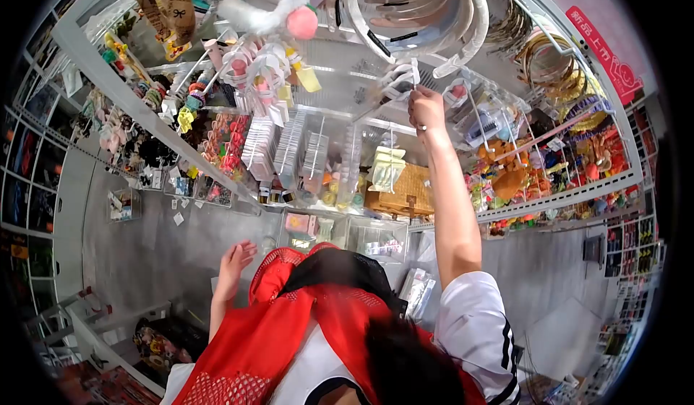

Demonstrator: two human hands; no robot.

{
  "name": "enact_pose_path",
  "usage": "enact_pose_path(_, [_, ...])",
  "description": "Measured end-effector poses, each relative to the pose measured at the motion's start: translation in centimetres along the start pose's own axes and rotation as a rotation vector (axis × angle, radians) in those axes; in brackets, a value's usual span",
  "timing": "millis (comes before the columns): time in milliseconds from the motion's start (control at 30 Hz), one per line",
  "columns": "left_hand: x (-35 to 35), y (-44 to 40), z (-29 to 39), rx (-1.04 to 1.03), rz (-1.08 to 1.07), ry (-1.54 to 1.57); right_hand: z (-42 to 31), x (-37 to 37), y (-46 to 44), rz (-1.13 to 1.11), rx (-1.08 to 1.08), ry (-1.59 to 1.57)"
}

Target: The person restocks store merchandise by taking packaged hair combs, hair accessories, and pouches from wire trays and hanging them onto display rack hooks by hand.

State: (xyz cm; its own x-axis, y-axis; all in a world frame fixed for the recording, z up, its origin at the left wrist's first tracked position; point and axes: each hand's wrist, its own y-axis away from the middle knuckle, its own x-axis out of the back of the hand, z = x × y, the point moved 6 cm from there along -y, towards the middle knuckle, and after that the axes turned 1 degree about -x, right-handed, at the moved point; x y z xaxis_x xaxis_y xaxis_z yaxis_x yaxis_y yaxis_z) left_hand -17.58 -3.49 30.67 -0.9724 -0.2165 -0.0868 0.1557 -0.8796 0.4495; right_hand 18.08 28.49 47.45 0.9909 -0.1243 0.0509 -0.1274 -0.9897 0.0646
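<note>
My right hand (426,110) reaches up to the display rack with its fingers closed. Just beside its fingertips hang several white loop-shaped pieces (399,80) on a hook; what the fingers pinch is too small to make out. Above it hang white padded headbands (463,22). Low on the left, my left hand (237,257) is held in the air with its fingers stretched out and nothing in it. Below the right hand, pale yellow packets (387,168) hang in front of a woven tan box (413,188).
White carded packs (289,141) stand in rows at the middle of the rack. Metal hoops (549,62) and orange hair ties (564,163) hang to the right. Clear bins (376,239) sit low before my body. The rack's white frame (155,109) slants across the left.
</note>
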Motion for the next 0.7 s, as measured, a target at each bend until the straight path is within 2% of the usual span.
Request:
enact_pose_path(67, [1.4,-2.0,2.2,-0.031,-0.031,-0.009,-0.6,-0.8,0.7,-0.09,-0.059,-0.156])
enact_pose_path(233, [3.0,-5.6,7.3,-0.097,-0.092,-0.061,-0.7,-4.3,0.2,0.159,0.119,0.343])
enact_pose_path(367, [2.3,-6.9,7.3,-0.087,-0.1,-0.007,-0.1,-9.4,-0.9,0.058,0.194,0.447])
enact_pose_path(433, [2.0,-7.5,5.4,-0.037,-0.112,0.051,-0.4,-12.0,-0.7,0.081,0.368,0.558])
enact_pose_path(500, [0.3,-7.0,5.0,-0.011,-0.171,0.062,-1.7,-14.4,0.9,0.171,0.363,0.507])
enact_pose_path(567, [-1.3,-6.5,4.9,-0.003,-0.273,0.067,-2.8,-15.8,2.3,0.104,0.26,0.382])
enact_pose_path(667, [-2.8,-7.0,5.5,0.001,-0.32,-0.037,-2.1,-15.9,1.8,0.074,0.474,0.476])
enact_pose_path(700, [-3.7,-7.1,6.0,-0.001,-0.33,-0.078,-2.2,-15.0,1.9,0.057,0.455,0.472])
